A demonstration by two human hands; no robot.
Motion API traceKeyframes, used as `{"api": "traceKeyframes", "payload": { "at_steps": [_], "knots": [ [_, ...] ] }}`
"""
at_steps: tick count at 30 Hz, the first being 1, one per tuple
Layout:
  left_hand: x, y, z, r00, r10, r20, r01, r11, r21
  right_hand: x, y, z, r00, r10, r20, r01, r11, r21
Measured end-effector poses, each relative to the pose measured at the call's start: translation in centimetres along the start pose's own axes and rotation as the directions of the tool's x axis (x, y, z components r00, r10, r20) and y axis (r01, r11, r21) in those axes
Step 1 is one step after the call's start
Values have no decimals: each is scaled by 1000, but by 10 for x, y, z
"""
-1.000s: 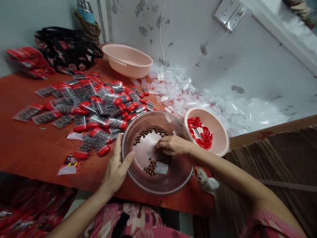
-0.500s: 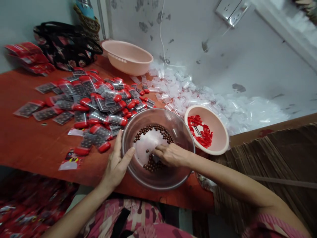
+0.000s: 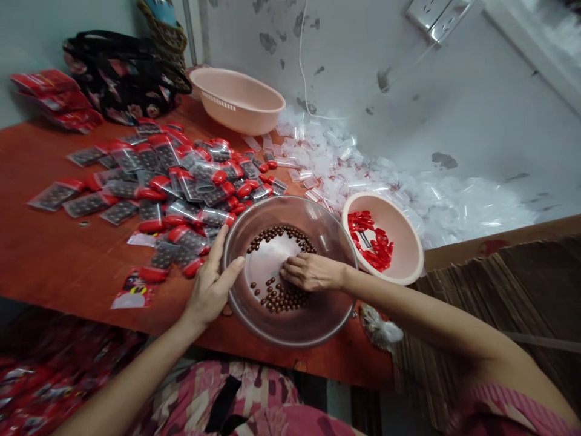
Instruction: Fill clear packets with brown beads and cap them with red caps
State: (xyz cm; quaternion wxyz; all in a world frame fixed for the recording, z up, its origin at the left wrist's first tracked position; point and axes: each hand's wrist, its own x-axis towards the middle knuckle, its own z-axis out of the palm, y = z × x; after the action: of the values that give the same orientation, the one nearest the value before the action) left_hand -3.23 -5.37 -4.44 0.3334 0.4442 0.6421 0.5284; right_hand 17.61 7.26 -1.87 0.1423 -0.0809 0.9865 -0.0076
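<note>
My left hand (image 3: pixel 211 287) grips the left rim of a clear, greyish bowl (image 3: pixel 254 330), with the thumb over the edge and the fingers along the outside. Inside lie small round brown balls (image 3: pixel 284 298), in an arc along the far side and a cluster nearer me. My right hand (image 3: pixel 313 272) is down in the bowl beside the cluster, fingers curled together. What its fingertips hold, if anything, is hidden. Left of the bowl lies a pile of clear flat cases (image 3: pixel 181 212) with red ends, filled with dark balls.
A pink basin (image 3: pixel 403 254) with red caps (image 3: pixel 376 251) stands right of the bowl. Clear empty cases (image 3: pixel 345 157) are heaped along the wall. A larger pink basin (image 3: pixel 245 115) and a black floral bag (image 3: pixel 127 79) stand at the back. Stacked cardboard (image 3: pixel 499 303) is at right.
The clear case lying on the near balls a second ago no longer shows there. My right hand moved down into the near balls, then slightly up; some balls spread left. My left hand stayed on the rim.
</note>
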Motion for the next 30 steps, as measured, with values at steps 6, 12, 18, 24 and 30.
{"api": "traceKeyframes", "payload": {
  "at_steps": [6,12,18,24,30],
  "knots": [
    [-1,-1,4,999,13,-31,-14,1000,-16,29,-34,2,997,-53,-64,56,997,46],
    [-2,-3,6,999,1,-50,-2,1000,-25,41,-39,-6,996,34,-79,14,841,540],
    [-3,0,3,1000,6,-20,-6,1000,7,38,-36,-13,962,272,18,-95,272,957],
    [-2,2,-5,997,75,18,-77,976,205,29,-30,-18,899,438,-2,90,-181,979],
    [-3,26,-12,836,549,-6,-493,756,430,21,-24,-29,761,637,-125,207,-56,977]
  ]
}}
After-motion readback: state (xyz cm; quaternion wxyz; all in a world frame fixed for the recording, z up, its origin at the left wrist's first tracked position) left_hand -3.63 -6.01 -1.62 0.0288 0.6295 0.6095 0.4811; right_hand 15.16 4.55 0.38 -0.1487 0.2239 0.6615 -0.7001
